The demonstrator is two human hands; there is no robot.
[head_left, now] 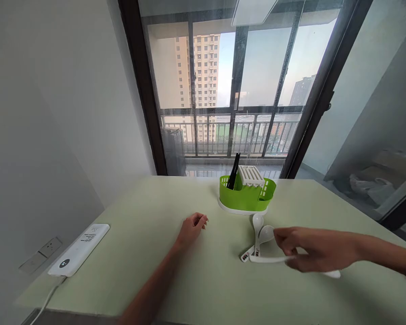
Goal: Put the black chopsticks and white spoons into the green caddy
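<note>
Two white spoons, an upper spoon [257,222] and a lower spoon [266,234], lie crossed on the table, with labels on their handle ends. A long white utensil [267,259] lies in front of them; its middle is hidden by my right hand [307,249]. That hand hovers over it, thumb and fingers apart, fingertips close to the lower spoon's bowl. Left of the spoons, my left hand [193,225] rests on the table with fingers curled in and nothing visible in them. Behind stands a green basket [242,198] on a white base.
Black chopsticks or similar sticks [233,171] and a white slotted piece [251,175] stand in the basket. At the left of the pale green table [138,253] lies a white power strip [81,248] with its cable. A glass sliding door is beyond the far edge.
</note>
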